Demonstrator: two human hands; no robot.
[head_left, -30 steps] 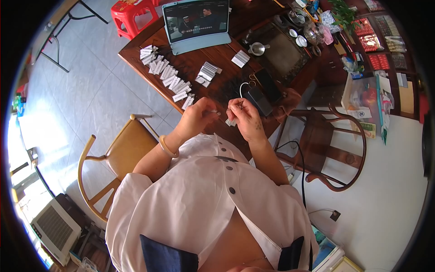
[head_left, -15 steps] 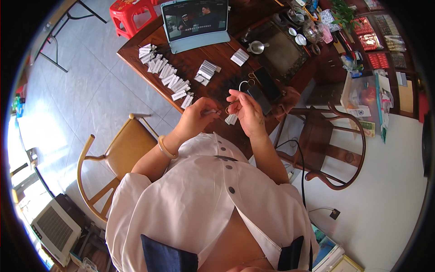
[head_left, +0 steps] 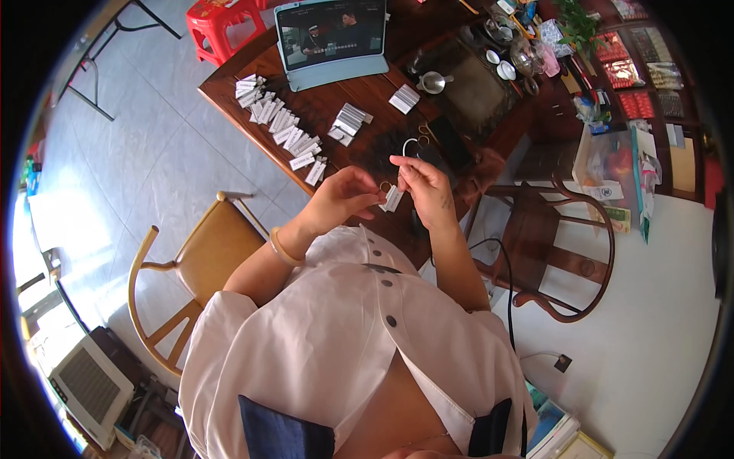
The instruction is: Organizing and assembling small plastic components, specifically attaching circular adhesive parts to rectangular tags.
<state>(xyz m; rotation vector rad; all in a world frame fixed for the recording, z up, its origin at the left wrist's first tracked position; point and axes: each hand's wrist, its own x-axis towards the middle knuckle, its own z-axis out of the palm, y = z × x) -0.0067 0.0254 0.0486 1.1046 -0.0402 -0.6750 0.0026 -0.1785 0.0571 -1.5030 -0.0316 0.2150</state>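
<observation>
Just above the near edge of the dark wooden table (head_left: 321,115), my left hand (head_left: 345,200) has its fingers bent in toward the thumb. Anything held there is too small to make out. Facing it, my right hand (head_left: 427,190) pinches thumb and forefinger together, and what lies between them is hidden. A small stack of white strips (head_left: 392,199) shows in the gap between my hands, with a thin gold-coloured ring shape beside it. Beyond my left hand, many white printed tags (head_left: 284,128) lie in an overlapping row. Grey-and-white strips (head_left: 350,121) form a bundle farther in, with another bundle (head_left: 404,99) to its right.
A tablet (head_left: 332,38) in a pale blue case stands at the table's back. Gold-handled scissors (head_left: 423,136) and a dark phone (head_left: 449,143) lie beyond my right hand. A tea tray (head_left: 478,88) holds a metal strainer. Wooden chairs stand left (head_left: 218,233) and right (head_left: 527,229).
My right hand's fingers have come together into a pinch. My left hand has shifted slightly right, and the small pale piece seen at its fingertips no longer shows.
</observation>
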